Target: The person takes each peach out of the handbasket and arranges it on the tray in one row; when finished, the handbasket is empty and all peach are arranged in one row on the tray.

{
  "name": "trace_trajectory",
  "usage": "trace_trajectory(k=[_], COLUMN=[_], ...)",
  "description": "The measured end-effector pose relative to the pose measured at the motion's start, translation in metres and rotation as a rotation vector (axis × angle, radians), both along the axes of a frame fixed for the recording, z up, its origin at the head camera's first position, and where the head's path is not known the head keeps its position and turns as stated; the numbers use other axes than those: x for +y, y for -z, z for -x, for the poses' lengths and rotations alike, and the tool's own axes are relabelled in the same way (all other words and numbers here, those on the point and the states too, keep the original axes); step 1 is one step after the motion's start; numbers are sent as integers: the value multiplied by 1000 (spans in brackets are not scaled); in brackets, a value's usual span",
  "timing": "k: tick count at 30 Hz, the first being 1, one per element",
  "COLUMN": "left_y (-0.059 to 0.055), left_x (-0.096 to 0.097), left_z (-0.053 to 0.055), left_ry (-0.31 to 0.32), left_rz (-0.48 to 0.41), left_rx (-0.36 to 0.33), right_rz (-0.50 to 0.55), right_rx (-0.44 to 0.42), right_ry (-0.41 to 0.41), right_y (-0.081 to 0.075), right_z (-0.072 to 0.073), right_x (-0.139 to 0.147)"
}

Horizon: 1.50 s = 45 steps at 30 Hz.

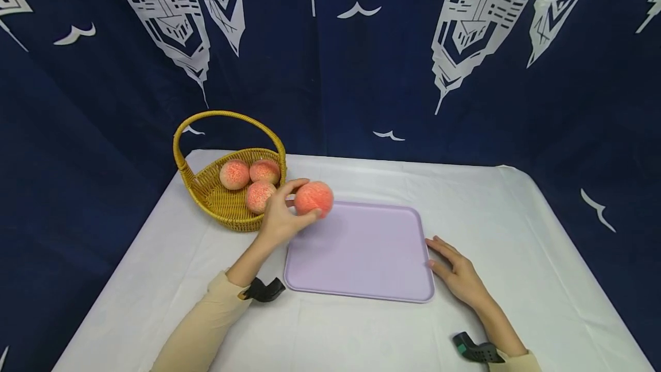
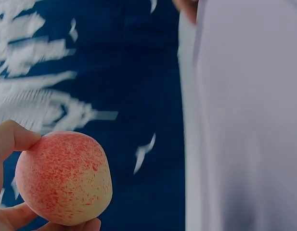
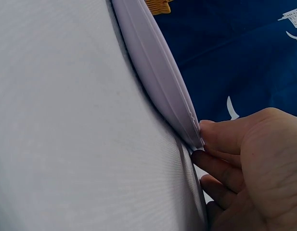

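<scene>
Held peach (image 1: 316, 200), pink-red: one; being pinched between the left thumb and fingers, and showing over the tray's far corner on that hand's side. Its height above the surface: cannot tell.

Left hand (image 1: 283, 217): curling round that peach and not yet releasing it.

Other peaches: three, all lying in the basket, left of the left hand and beyond it. One (image 1: 260, 197) is sitting just behind the fingers, partly hidden by them; two (image 1: 234, 174) (image 1: 265, 171) are sitting farther off.

Basket (image 1: 222, 204), yellow wicker, arched handle: standing just beyond the left hand.

Progress, as judged: the work is apparently standing at an early stage. One peach of four is being held clear of the basket; three are remaining inside, untouched by the grip.

Tray (image 1: 361, 257), pale purple: lying between the hands.

Right hand (image 1: 459, 277): resting its loosely extended fingers against the near tray edge, lifting nothing.

White cloth (image 1: 516, 223): lying beneath tray and basket.

Dark blue curtain (image 1: 372, 85), white skyline print: hanging beyond both hands.
</scene>
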<state>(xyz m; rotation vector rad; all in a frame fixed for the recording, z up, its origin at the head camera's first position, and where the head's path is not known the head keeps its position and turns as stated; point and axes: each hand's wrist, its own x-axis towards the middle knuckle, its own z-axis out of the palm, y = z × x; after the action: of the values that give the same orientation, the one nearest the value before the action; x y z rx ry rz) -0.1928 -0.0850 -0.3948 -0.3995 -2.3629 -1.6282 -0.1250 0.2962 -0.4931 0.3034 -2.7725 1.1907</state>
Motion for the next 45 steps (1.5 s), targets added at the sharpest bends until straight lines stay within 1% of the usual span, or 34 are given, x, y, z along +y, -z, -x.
trace_trajectory(k=[4, 8, 10, 13, 18, 23, 30, 34, 37, 41, 45], left_y=[12, 27, 33, 42, 55, 63, 68, 70, 71, 73, 73], left_x=[47, 88, 106, 128, 156, 171, 179, 181, 183, 183, 181], left_z=[0, -2, -2, -2, -2, -2, -5, -5, -6, -7, -8], left_ry=[109, 187, 202, 206, 210, 200, 198, 204, 226, 259, 270], left_rz=[28, 63, 73, 106, 176, 197, 229, 262, 280, 293, 290], left_rx=[-25, -60, -77, -110, -137, -150, -172, -133, -125, -149, -148], right_rz=[7, -6, -14, -20, -27, -22, -20, -8, 0, 6, 6], right_rx=[-8, 6, 16, 24, 47, 52, 51, 71, 87, 90, 87], right_ry=[1, 5, 7, 7, 8, 2, 1, -4, -9, -16, -18], right_y=[0, 2, 3, 2, 1, 1, 1, 0, 0, 0, 1], right_z=[-1, -2, -1, -1, 0, 1, 1, 1, 1, 1, 1], right_x=[0, 0, 0, 0, 1, 1, 1, 0, 0, 0, 0])
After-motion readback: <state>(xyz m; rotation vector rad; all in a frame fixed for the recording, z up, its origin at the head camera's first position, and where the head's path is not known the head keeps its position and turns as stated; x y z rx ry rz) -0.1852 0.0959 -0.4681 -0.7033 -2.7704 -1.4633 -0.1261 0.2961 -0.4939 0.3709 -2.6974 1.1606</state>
